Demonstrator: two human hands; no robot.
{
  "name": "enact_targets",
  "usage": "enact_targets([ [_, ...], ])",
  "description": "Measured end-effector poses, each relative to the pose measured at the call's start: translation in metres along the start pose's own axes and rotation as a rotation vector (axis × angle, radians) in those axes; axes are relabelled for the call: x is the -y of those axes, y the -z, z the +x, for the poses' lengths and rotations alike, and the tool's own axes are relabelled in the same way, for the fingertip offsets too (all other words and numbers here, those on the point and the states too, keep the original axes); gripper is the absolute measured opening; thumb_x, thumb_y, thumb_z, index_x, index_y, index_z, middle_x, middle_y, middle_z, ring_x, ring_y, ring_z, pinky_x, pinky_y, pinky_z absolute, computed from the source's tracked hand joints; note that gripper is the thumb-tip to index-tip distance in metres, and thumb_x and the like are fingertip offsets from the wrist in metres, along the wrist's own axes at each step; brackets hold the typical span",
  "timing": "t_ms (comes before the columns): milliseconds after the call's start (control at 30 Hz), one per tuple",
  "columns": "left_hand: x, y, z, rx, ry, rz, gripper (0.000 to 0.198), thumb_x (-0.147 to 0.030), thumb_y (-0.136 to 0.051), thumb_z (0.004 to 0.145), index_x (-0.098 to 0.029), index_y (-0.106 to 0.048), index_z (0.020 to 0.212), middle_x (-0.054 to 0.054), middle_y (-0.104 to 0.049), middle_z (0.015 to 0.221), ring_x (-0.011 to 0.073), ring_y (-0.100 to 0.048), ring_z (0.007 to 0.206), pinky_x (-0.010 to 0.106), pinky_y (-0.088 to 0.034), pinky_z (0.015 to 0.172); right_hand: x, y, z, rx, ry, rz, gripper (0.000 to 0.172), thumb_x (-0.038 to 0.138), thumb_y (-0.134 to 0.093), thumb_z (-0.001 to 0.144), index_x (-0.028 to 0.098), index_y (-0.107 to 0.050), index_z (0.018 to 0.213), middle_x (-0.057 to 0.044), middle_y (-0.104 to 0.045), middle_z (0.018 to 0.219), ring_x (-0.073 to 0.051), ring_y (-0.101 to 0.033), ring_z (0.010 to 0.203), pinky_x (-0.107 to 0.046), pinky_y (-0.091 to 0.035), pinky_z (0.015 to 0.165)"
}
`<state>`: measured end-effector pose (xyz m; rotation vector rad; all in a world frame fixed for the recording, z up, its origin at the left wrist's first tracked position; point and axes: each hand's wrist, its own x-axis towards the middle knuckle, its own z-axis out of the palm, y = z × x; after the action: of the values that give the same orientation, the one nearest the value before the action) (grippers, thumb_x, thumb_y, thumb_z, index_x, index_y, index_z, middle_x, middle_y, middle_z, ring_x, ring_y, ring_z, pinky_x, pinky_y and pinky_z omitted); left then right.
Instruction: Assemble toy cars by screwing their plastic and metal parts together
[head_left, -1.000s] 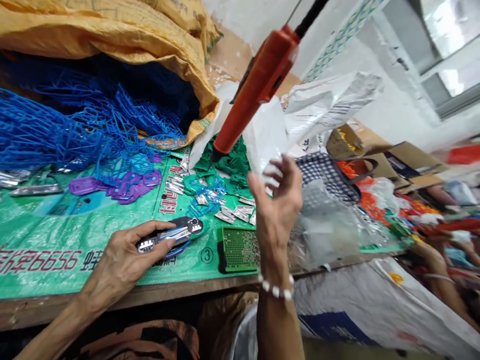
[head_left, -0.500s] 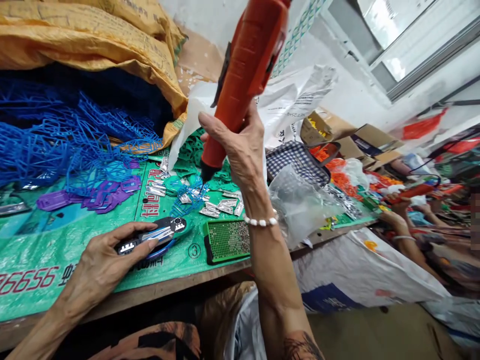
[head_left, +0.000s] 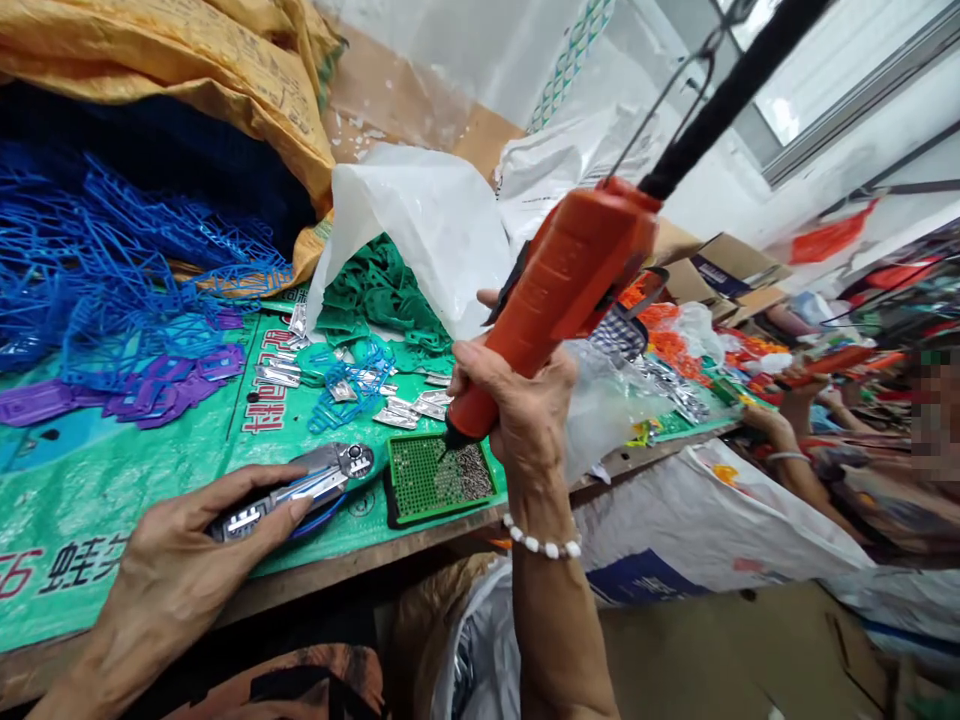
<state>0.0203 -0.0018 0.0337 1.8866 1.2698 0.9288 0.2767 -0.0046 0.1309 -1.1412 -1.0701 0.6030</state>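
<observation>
An orange electric screwdriver (head_left: 555,280) is gripped by my right hand (head_left: 525,410), which wears a white bead bracelet. It leans, its black tip pointing down over a green perforated tray (head_left: 409,480) with small screws (head_left: 474,472) heaped at its right side. Between the thumb and fingers of my left hand (head_left: 187,550) is a small grey and blue plastic assembly (head_left: 292,495) with shiny metal parts, held just above the green sheet. Silvery metal pieces (head_left: 397,411) and blue plastic frames (head_left: 349,390) lie behind the tray.
Blue plastic frames (head_left: 112,260) spill from a yellow woven sack (head_left: 247,130) at left, near purple plastic pieces (head_left: 176,388). Green parts (head_left: 382,300) fill a white bag (head_left: 420,200). A co-worker's arm (head_left: 802,480) and another orange screwdriver (head_left: 832,365) are at right.
My right hand has brought the screwdriver down and toward me, from over the metal pieces to over the screw tray. My left hand still holds the assembly. The view has shifted slightly.
</observation>
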Motion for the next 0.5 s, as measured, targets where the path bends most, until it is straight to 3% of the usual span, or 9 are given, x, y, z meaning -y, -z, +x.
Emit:
enact_targets([
  [200,0.006,0.003,-0.001,0.035,0.082,0.07,0.023,-0.06,-0.075,0.08,-0.041,-0.082,0.089,-0.012,-0.079,0.074,0.0178,-0.077,0.063,0.018,-0.059,0.054,-0.011,0.01,-0.024,-0.081,-0.026,-0.073,0.056,0.041,-0.088,0.073,0.022,-0.067,0.121,0.006,-0.065,0.063,-0.015,-0.062,0.05,-0.032,-0.052,0.052],
  [367,0.01,0.004,-0.003,0.045,0.051,0.151,0.027,-0.059,-0.072,0.082,-0.038,-0.082,0.095,-0.011,-0.078,0.077,0.017,-0.074,0.064,0.019,-0.058,0.056,-0.01,0.009,-0.036,-0.146,-0.011,-0.109,0.056,0.044,-0.087,0.074,0.021,-0.066,0.12,0.003,-0.067,0.073,-0.017,-0.064,0.057,-0.035,-0.055,0.056],
  [500,0.005,0.001,-0.003,0.01,0.117,0.138,0.029,-0.06,-0.071,0.076,-0.035,-0.083,0.087,-0.01,-0.077,0.074,0.0174,-0.072,0.061,0.019,-0.055,0.053,-0.011,0.009,-0.038,-0.159,-0.026,-0.145,0.054,0.045,-0.085,0.075,0.019,-0.066,0.119,0.002,-0.067,0.071,-0.016,-0.064,0.056,-0.032,-0.057,0.056],
])
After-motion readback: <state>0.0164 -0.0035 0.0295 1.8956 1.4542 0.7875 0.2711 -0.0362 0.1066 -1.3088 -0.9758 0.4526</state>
